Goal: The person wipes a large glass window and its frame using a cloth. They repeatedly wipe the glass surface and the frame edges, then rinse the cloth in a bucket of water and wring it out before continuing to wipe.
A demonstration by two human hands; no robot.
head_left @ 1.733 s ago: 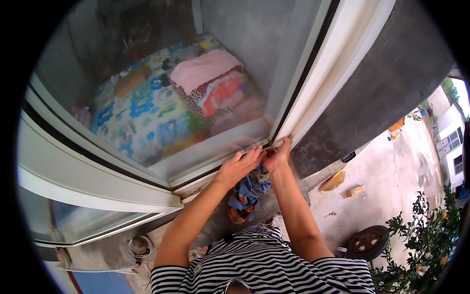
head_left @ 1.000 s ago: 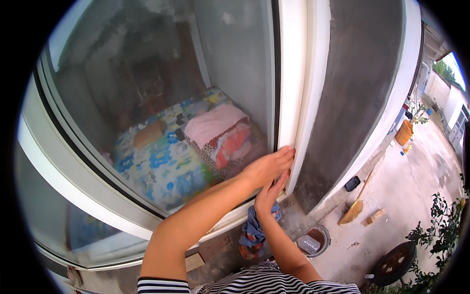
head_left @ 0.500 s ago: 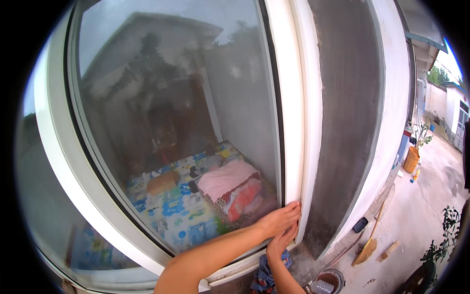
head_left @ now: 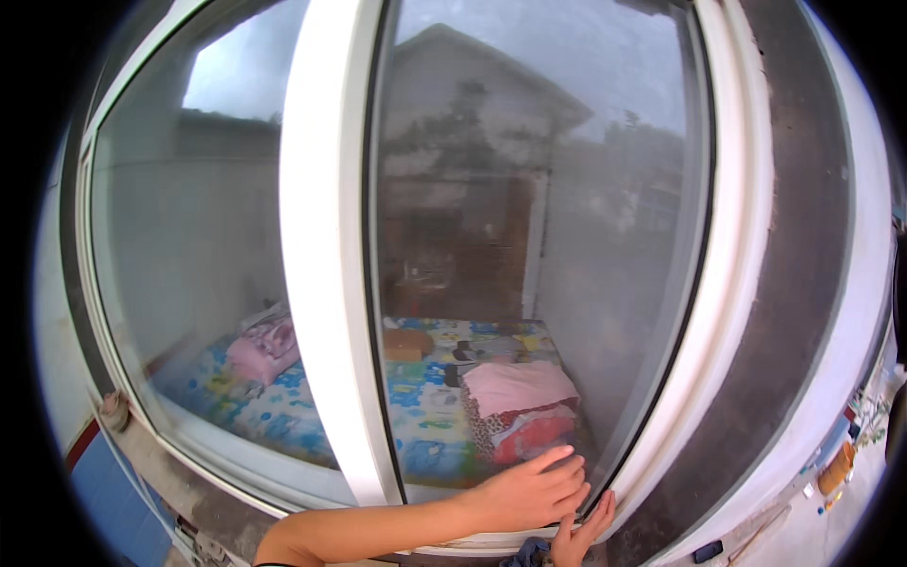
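Before me is a sliding window with white frames; its right-hand pane (head_left: 614, 265) has a black seal round the glass. My left hand (head_left: 531, 489) is over the lower right corner of that pane, palm down, fingers loosely bent and apart, nothing visible in them. I cannot tell whether it touches the glass. Just below and right, my right hand (head_left: 584, 533) lies against the white right-hand frame (head_left: 732, 283) with its fingers stretched out. Part of a dark blue cloth (head_left: 525, 554) shows beneath my hands.
A white middle upright (head_left: 331, 236) divides the panes. Behind the glass are a bed with a patterned sheet (head_left: 430, 430), a folded pink blanket (head_left: 520, 387) and a pink bundle (head_left: 263, 350). A ledge (head_left: 203, 482) runs below left. An orange pot (head_left: 835, 470) stands outside right.
The view has swung left, bringing the left pane and middle upright into sight. My left hand has come off the frame's lower corner and moved over the glass; my right hand stays by the frame.
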